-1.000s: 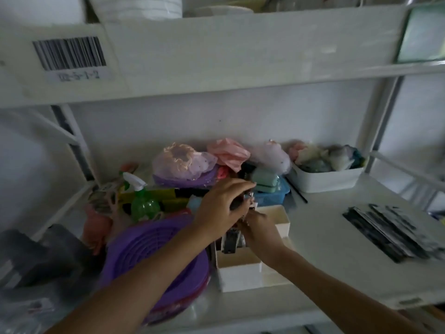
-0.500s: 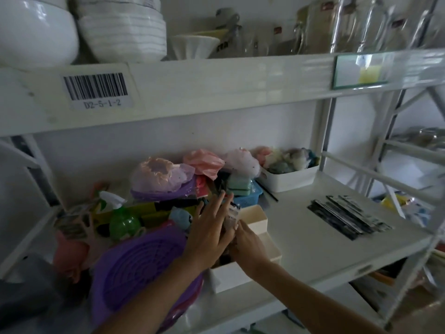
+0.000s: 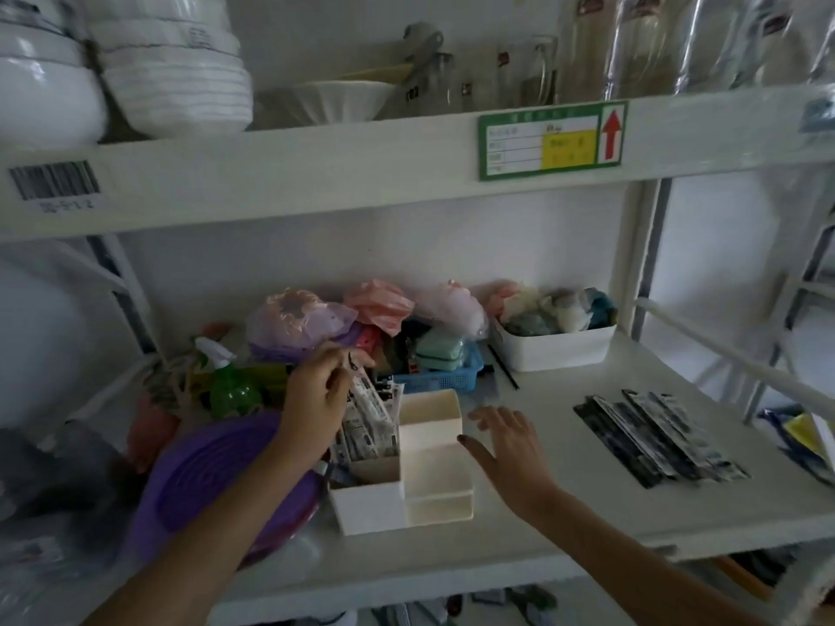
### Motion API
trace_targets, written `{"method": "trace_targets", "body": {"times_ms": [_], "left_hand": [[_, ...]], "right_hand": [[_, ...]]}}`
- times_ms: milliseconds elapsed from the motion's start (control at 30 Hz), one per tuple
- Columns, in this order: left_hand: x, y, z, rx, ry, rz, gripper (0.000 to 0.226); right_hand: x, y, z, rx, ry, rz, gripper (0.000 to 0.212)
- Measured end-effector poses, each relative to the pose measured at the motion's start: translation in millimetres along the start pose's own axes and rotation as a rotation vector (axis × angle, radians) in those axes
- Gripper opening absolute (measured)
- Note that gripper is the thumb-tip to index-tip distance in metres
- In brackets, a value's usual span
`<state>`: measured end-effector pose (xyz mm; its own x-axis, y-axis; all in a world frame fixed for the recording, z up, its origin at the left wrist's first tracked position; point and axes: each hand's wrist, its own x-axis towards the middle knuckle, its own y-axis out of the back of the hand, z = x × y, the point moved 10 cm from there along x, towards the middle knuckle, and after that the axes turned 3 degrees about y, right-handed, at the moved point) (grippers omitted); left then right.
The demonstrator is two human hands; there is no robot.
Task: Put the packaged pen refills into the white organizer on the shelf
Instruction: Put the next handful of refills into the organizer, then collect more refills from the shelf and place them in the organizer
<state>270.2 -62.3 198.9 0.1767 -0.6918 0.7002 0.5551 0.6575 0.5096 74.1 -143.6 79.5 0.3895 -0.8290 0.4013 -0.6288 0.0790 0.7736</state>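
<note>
Refills in their packets [image 3: 368, 422] stood packed in the left compartment of the white organizer [image 3: 433, 485], leaning up and away toward the far left, their tops above the rim. A second spread of packaged refills [image 3: 655, 436] lay flat on the shelf [image 3: 542, 526], well apart to the right. My left hand [image 3: 316, 399] rested against the standing bundle from the left, fingers loosely curled; whether they pinched a packet I could not tell. My right hand [image 3: 506, 445] hovered just right of the organizer with fingers spread and nothing in it, apparently heading for the flat pile.

Just left of the organizer sat a purple basket [image 3: 217, 481], with a green spray bottle [image 3: 230, 386] behind it and a blue basket [image 3: 438, 377] beyond the far edge.

My worry was the lean of that bundle. If I let go with the left hand too soon, the packets could fan out and spill over the rim into the clutter on the left. Reaching across for the flat pile, I could also nudge the light organizer sideways, and slick packets could slide apart when I gathered them.
</note>
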Motion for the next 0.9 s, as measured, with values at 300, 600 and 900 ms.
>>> {"method": "trace_targets", "body": {"times_ms": [300, 600, 900], "left_hand": [[-76, -64, -58, 0.59, 0.378, -0.313, 0.024], [-37, -212, 47, 0.637, 0.012, -0.423, 0.044], [-104, -455, 80, 0.08, 0.926, -0.667, 0.061]], "right_hand": [[-12, 15, 72, -0.009, 0.012, -0.073, 0.03], [1, 46, 207, -0.022, -0.366, -0.121, 0.035], [-5, 63, 334, -0.126, -0.462, -0.365, 0.032]]}}
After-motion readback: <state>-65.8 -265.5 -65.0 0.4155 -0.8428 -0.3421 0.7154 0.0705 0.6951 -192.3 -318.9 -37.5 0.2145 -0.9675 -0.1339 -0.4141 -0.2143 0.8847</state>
